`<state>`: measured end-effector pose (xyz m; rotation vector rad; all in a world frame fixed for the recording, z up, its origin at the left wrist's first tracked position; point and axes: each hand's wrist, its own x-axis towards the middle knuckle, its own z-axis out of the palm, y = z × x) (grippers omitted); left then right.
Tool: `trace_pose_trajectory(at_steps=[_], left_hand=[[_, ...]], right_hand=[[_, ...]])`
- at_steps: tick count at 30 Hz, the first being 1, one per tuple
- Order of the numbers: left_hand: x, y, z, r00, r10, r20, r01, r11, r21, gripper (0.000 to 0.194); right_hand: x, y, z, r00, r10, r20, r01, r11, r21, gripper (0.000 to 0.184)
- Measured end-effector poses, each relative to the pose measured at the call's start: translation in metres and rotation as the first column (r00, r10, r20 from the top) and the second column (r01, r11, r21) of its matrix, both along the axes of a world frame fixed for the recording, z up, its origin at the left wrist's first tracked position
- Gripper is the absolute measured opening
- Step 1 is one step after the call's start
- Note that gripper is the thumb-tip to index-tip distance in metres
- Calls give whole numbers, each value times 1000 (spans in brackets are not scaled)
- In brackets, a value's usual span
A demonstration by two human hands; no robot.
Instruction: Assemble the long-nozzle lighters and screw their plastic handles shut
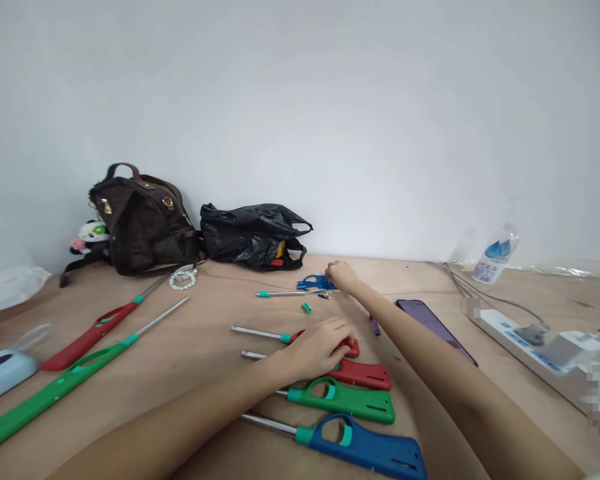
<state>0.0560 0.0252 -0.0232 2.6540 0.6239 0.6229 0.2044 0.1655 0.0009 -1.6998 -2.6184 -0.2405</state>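
Note:
Several long-necked gas lighters lie in a row in front of me. My left hand [320, 347] is curled over the farthest one, a red lighter [351, 349], with its fingers closed around the handle, part of which they hide. Below it lie another red lighter [370, 375], a green lighter [365, 401] and a blue lighter [375, 445]. Farther back, my right hand [342, 275] pinches the end of a blue lighter casing [311, 283]. Beside that casing is a loose metal lighter tube [285, 293] with a teal tip. A small green piece [307, 308] lies nearby.
To the left are a long red lighter [93, 337] and a long green lighter [60, 387]. A dark backpack [145, 230], a black plastic bag [250, 233] and a bead bracelet [183, 278] sit behind. At right are a phone [435, 327], power strip [520, 350] and bottle [497, 253].

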Motion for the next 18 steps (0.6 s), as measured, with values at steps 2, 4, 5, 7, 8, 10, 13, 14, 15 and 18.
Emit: trace_pose_trajectory(at_steps=[2,4,5,7,8,10,13,14,15,18], left_hand=[[0,0,0,1000,2,0,-2,1000,4,13],[0,0,0,1000,-1,4,1,1000,1,14],[-1,0,0,1000,-2,7,2,1000,-6,15],[-1,0,0,1000,1,9,-1,1000,-20,15],[-1,0,0,1000,2,8,-2,1000,-25,16],[-1,0,0,1000,3,10,-3,1000,-28,16],[0,0,0,1000,2,10,-2,1000,-15,14],[0,0,1,1000,5,8,-5,1000,-6,13],[0,0,1,1000,6,4,-6,1000,6,12],[0,0,2,1000,1,-13,-1,999,39,13]], right_hand=[[-6,1,-3,999,8,40,-8,1000,0,31],[-8,0,-4,998,12,63,-13,1000,6,33],[-8,-1,-3,998,12,68,-12,1000,11,33],[-5,-3,0,998,2,66,-4,1000,26,31],[-2,-4,3,998,-6,60,4,999,37,27],[4,-7,11,999,-31,37,29,998,63,20],[13,-16,23,998,-71,-1,70,993,94,23],[16,-21,26,997,-81,-10,82,992,96,24],[19,-28,28,996,-89,-17,90,992,92,23],[25,-56,29,996,-89,-13,90,995,53,20]])
